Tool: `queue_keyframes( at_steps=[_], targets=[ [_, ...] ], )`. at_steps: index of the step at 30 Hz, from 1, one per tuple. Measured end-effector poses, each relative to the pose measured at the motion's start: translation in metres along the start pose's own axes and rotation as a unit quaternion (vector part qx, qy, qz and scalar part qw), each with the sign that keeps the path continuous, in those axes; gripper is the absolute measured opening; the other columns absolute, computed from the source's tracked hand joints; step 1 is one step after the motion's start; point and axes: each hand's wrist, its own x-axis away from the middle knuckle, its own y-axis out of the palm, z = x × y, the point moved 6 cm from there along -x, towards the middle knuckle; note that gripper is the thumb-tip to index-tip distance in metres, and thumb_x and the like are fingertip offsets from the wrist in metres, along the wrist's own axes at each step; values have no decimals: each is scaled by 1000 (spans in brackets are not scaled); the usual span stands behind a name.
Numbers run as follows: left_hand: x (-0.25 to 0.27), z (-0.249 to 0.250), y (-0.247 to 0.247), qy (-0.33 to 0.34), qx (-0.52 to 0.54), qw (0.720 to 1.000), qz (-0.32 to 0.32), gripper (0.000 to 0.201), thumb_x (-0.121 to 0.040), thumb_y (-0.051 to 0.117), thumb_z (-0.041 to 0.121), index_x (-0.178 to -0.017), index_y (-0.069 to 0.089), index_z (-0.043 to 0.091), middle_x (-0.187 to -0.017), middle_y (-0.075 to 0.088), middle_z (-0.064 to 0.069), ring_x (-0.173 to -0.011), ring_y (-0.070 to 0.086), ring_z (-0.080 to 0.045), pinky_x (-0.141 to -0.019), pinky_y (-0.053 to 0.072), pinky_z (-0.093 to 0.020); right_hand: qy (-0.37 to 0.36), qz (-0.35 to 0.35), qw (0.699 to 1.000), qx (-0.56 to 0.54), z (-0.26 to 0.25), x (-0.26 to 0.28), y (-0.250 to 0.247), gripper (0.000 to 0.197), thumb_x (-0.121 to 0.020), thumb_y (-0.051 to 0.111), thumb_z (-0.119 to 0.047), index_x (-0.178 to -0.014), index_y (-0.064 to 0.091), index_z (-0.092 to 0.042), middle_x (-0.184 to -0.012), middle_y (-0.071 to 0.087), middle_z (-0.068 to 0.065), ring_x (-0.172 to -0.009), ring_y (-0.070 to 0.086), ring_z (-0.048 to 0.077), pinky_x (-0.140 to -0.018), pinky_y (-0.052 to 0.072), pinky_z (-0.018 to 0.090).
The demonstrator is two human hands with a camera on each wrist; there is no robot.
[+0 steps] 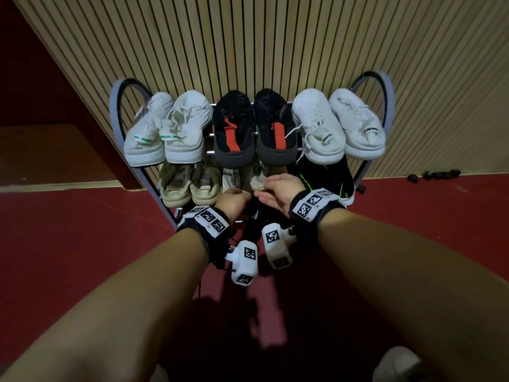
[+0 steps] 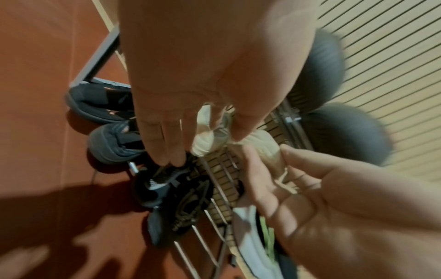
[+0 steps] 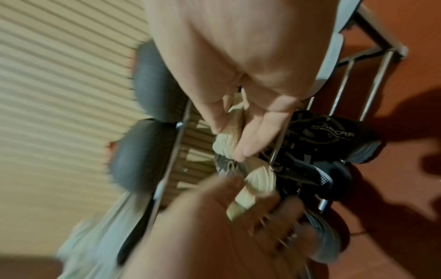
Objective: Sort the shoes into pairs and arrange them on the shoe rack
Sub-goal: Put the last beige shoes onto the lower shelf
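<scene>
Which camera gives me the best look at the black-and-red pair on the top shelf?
The head view: the black-and-red pair sits whole and sharp, between the left white pair and the right white pair. Both wrist views look up from below and catch only two blurred grey soles, probably theirs.

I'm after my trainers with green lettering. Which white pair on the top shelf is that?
The white pair at the left end: its tabs carry green print, while the white pair at the right end has black lettering.

Dim warm light, wrist views motion-blurred, dark floor shadows, fisheye edges.
</scene>
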Motion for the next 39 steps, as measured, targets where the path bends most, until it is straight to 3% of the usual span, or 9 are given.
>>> queue_keyframes(
  at_steps=[4, 9, 14, 23, 27, 30, 33, 36, 39],
  targets=[
    [28, 9, 18, -40, 16, 996, -81, 31, -96, 44, 45, -85, 57, 19, -80, 57, -2, -74, 55, -22, -69, 43, -30, -29, -15, 999, 12, -3, 30, -5, 16, -96, 53, -6, -85, 52, -18, -81, 66, 7, -50, 68, 11, -50, 54, 21],
    [53, 15, 24, -24, 19, 992, -118, 22, -94, 52, 42, -91, 61, 22, -88, 61, -1, -81, 58, -19, -71, 48, -30, -29, -74, 996, 49, -4, 71, -16, 14, -96, 56, -11, -85, 54, -19, -82, 67, 4, -63, 70, 16, -58, 55, 24],
    [77, 14, 22, -21, 41, 992, -121, 20, -90, 51, 14, -106, 62, 8, -98, 67, -8, -91, 67, -26, -76, 54, -31, -25, -149, 978, 143, -2, 99, -24, 15, -94, 56, -11, -99, 63, -23, -91, 71, -2, -82, 69, 12, -76, 49, 31],
    [115, 22, -2, -35, 17, 998, -42, 26, -87, 30, 7, -77, 54, 3, -59, 66, -12, -58, 57, -27, -57, 39, -28, -1, -218, 953, 209, -7, 126, -21, 32, -94, 50, -6, -119, 62, -23, -107, 71, 18, -98, 68, 34, -77, 53, 33],
    [113, 17, -49, -29, -2, 998, 56, 6, -70, 50, 1, -75, 54, 0, -78, 63, -22, -64, 62, -34, -71, 53, -40, -57, -148, 952, 260, -15, 116, -33, 28, -89, 56, -3, -114, 64, -14, -86, 70, 15, -73, 68, 27, -60, 52, 29],
    [113, 17, -74, -6, -52, 995, 83, 4, -66, 53, 2, -69, 52, 5, -66, 47, -17, -58, 48, -28, -61, 44, -37, -166, -47, 887, 429, -21, 102, -48, 32, -82, 66, -10, -114, 65, -12, -79, 66, 4, -68, 63, 21, -62, 53, 31],
    [125, 17, -79, -5, -77, 995, 68, 18, -73, 49, 2, -58, 58, 8, -57, 48, -14, -47, 46, -26, -53, 43, -27, -187, -42, 793, 578, -14, 99, -52, 53, -79, 73, -31, -129, 58, -19, -111, 64, 3, -93, 62, 18, -79, 51, 30],
    [129, 20, -72, 5, -91, 995, 41, 26, -73, 46, 3, -67, 69, 12, -59, 57, -13, -40, 47, -25, -49, 41, -20, -127, -137, 787, 588, 6, 96, -46, 68, -80, 75, -26, -141, 46, -21, -135, 53, 3, -107, 55, 15, -84, 47, 27],
    [134, 22, -65, 5, -91, 996, 4, 37, -84, 32, -5, -90, 65, 12, -42, 54, -3, -25, 42, -16, -35, 35, -11, -77, -207, 785, 579, 24, 91, -38, 71, -81, 74, -17, -144, 42, -22, -126, 60, 3, -109, 59, 18, -88, 48, 29]
  ],
)
